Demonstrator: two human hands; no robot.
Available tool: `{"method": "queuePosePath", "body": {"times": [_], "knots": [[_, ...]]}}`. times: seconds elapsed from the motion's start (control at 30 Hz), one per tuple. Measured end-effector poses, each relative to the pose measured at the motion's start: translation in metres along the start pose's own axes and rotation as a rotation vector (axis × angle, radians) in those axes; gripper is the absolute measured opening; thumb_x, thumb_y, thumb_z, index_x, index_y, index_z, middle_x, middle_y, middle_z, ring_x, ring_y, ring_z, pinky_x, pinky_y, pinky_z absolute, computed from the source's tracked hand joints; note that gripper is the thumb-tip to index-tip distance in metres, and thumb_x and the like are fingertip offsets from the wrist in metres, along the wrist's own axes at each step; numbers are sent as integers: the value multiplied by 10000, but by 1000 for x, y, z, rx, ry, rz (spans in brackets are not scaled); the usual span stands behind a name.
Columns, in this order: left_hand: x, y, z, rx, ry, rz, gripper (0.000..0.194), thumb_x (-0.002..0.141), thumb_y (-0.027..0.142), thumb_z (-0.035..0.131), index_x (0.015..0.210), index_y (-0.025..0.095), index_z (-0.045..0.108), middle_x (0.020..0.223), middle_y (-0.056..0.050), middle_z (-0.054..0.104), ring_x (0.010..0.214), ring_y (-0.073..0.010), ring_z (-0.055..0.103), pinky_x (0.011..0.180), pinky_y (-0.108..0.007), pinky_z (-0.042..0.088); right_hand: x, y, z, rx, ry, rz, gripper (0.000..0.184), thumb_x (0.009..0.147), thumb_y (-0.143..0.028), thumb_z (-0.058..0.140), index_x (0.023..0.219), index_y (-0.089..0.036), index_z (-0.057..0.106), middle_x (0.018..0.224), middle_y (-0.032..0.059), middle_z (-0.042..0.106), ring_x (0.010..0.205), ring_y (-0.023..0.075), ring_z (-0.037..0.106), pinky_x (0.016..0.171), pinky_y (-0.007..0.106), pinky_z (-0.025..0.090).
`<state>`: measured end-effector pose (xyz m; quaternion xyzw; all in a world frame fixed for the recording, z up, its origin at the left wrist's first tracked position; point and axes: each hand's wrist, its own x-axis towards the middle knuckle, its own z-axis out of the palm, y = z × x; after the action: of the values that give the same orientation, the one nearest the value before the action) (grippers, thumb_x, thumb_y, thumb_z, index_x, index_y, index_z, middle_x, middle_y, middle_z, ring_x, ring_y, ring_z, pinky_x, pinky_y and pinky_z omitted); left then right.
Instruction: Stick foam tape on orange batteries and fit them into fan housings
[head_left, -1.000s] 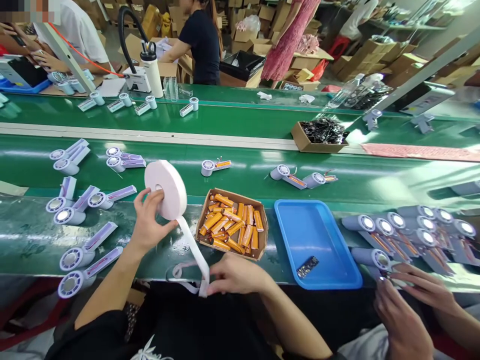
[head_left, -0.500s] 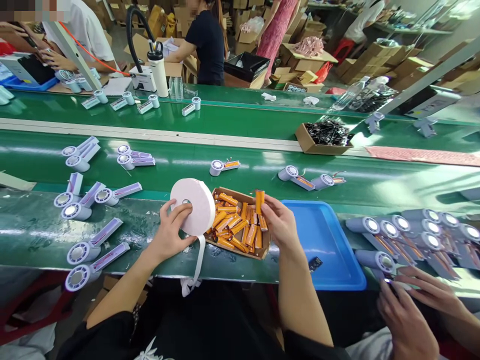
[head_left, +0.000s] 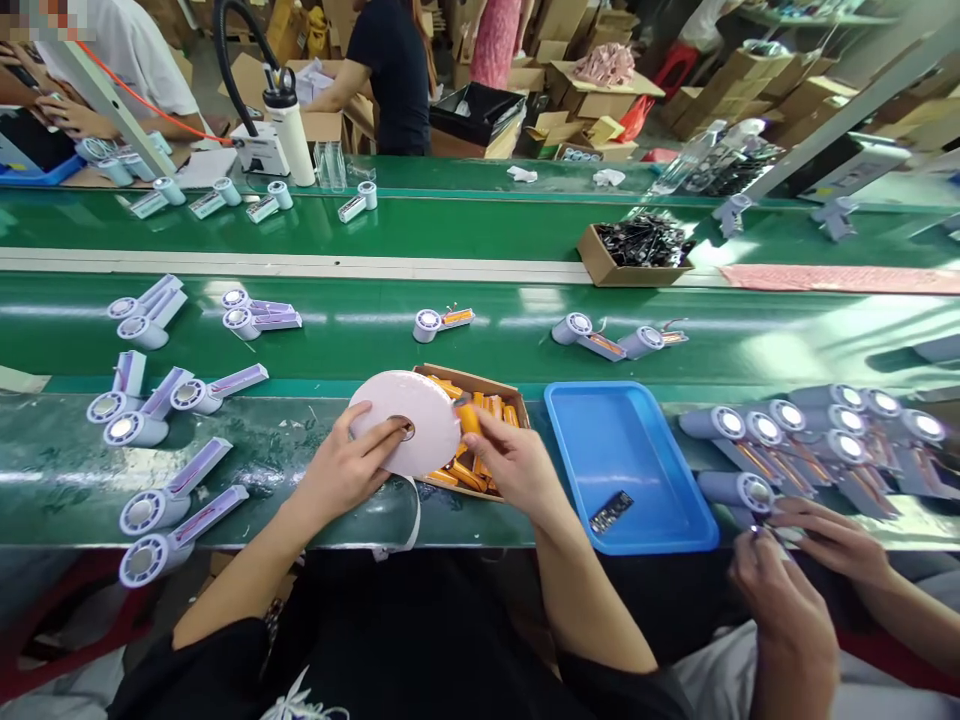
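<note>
Here comes the right hand [head_left: 517,465], thumb and fingers pinched on 1 orange cylinder [head_left: 469,418], swung in to the right edge of the white tape roll [head_left: 424,398], contact unclear. The left hand [head_left: 345,475], fingers curled into the hub, has shifted that roll farther across the cardboard box [head_left: 487,384], putting both pieces side by side.

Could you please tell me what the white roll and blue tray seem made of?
White roll: possibly paper or foam tape, matte, judging by its limp loose strip. Blue tray: likely moulded plastic, glossy, given its sheen and rounded corners.
</note>
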<state>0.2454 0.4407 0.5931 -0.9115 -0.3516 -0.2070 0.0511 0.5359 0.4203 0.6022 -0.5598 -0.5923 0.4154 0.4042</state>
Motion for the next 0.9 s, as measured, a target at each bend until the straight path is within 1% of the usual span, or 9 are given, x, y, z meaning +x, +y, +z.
{"method": "queuePosePath", "body": {"times": [0.1,0.17,0.3,0.43,0.57,0.7,0.77,0.83,0.9], "knots": [[5,-5,-3,7,-27,57,513,922,96,690,1419,223,707,1425,-31,728,1482,-367,469,1256,-563,459,7,-5,-5,-47,-152,-4,408,973,-479,677,1282,-234,782,1155,40,824,1046,286,768,937,396,628],[10,-9,-6,-7,-61,89,557,930,66,669,1458,241,677,1464,-21,705,1454,-334,516,1283,-577,430,11,-8,-12,-67,-178,-8,347,973,-461,660,1176,-219,804,1064,41,828,957,263,763,874,362,621],[20,-10,-10,-20,-82,105,576,956,66,650,1497,263,636,1506,-3,676,1402,-298,569,1293,-589,406,11,-12,-20,-124,-67,0,341,973,-410,644,1210,-209,785,989,59,819,885,249,754,821,356,624],[18,6,-11,6,-26,74,544,970,125,671,1490,283,641,1476,-4,699,1335,-312,574,1198,-574,462,0,-4,-2,181,-43,31,412,946,-429,717,1305,-229,752,1145,76,820,1072,278,779,938,393,648],[1,37,-13,-42,28,17,441,979,255,716,1419,247,692,1401,-45,744,1229,-316,602,1089,-555,491,-3,8,3,467,212,-14,355,860,-465,841,1124,-230,800,1072,76,830,963,268,802,891,408,677],[3,54,-7,-260,-169,188,442,932,255,734,1374,234,717,1421,-54,728,1307,-309,600,1150,-498,482,21,1,-44,673,634,-302,272,870,-459,845,1063,-269,812,1120,23,810,969,192,787,826,319,688],[20,41,-1,-305,-308,172,629,875,299,799,1481,234,642,1525,-83,654,1425,-376,523,1208,-554,435,36,-6,-65,704,730,-370,247,885,-410,845,1095,-284,816,1212,11,791,1063,175,772,859,285,683],[45,10,6,-386,-412,132,796,844,434,847,1564,253,560,1588,-100,597,1504,-411,449,1253,-592,381,43,-10,-71,726,672,-322,329,862,-378,879,1170,-284,807,1218,30,797,1061,172,778,851,261,676],[68,-37,12,-472,-442,52,733,908,533,774,1562,279,561,1565,-88,619,1484,-362,494,1243,-529,405,37,-5,-67,745,566,-233,488,810,-353,929,1269,-316,769,1144,40,821,985,172,802,806,254,675]]}}
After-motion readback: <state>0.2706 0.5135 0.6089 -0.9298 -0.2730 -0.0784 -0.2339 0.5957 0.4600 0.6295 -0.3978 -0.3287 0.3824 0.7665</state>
